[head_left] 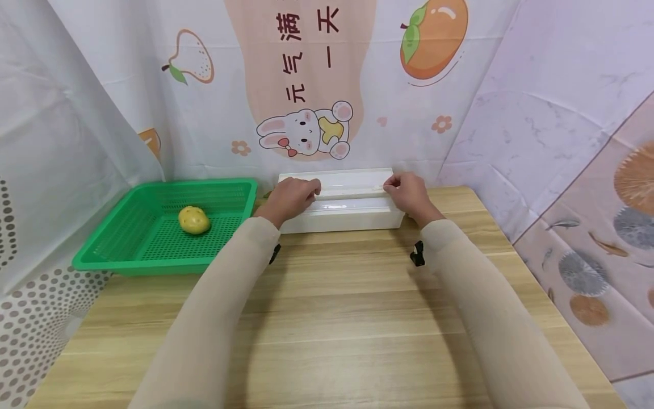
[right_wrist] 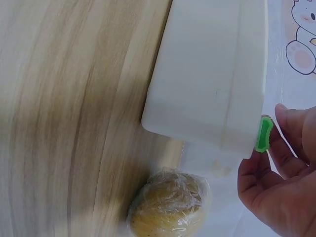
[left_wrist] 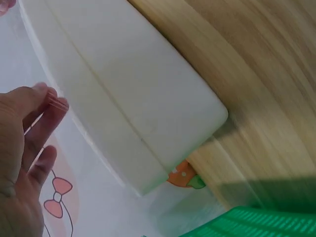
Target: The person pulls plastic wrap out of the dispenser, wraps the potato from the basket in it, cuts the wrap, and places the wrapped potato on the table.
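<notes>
A long white cling film dispenser (head_left: 347,221) stands at the back of the table with its lid raised. My left hand (head_left: 292,199) is over its left part, thumb and fingertips pinching a thin, clear edge of cling film. At the right end is my right hand (head_left: 409,194), its thumb and finger together on the film, which shows faintly in the right wrist view. A green plastic piece (right_wrist: 264,134) sits at the dispenser's edge, right by those fingers. Beside that end lies a potato wrapped in film (right_wrist: 170,207), hidden behind my right hand in the head view.
To the left, a green plastic basket (head_left: 153,264) holds one bare potato (head_left: 194,220). Behind the dispenser hangs a printed curtain (head_left: 378,85). The wooden table (head_left: 327,318) extends toward me beneath both forearms.
</notes>
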`<state>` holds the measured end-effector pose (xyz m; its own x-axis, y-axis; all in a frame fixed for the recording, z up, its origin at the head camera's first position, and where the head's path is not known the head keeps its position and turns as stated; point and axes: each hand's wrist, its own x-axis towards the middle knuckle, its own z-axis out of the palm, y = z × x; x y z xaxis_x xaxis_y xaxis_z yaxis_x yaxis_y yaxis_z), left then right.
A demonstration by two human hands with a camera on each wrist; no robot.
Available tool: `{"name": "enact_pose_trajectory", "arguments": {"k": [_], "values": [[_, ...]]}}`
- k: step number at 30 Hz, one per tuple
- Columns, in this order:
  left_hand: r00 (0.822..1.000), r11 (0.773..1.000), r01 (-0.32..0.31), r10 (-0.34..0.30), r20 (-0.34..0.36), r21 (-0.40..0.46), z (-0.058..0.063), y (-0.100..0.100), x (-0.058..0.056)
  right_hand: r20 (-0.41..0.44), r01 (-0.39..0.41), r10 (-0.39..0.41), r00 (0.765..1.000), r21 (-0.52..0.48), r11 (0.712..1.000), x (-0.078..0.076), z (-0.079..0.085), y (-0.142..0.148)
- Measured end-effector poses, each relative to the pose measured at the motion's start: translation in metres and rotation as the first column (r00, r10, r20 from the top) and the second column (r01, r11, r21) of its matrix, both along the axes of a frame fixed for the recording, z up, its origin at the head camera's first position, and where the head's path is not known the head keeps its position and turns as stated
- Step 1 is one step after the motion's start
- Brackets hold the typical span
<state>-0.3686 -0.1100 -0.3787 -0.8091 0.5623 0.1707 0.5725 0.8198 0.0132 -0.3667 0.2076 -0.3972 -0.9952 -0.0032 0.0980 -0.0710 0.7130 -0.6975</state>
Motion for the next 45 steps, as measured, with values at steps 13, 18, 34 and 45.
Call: {"name": "enact_pose_trajectory", "arguments": {"k": [13,18,34,45], "values": [[0.991,0.998,-0.042,0.035,0.130,0.053,0.006,-0.020,0.003,-0.056,-0.048,0.049,0.997,0.024,0.999,0.004,-0.004,0.006],[0.995,0.998,-0.054,0.052,0.080,0.025,0.010,-0.034,0.004,-0.076,-0.072,0.075,0.994,0.035,0.997,0.006,-0.005,0.008],[0.997,0.996,-0.066,0.063,-0.041,-0.062,0.013,-0.052,0.006,-0.156,-0.101,0.120,0.980,0.125,0.987,0.004,-0.004,0.008],[0.970,0.968,-0.224,0.210,0.119,0.117,0.015,-0.061,0.007,-0.169,-0.105,0.152,0.974,0.257,0.961,0.004,-0.001,0.010]]}}
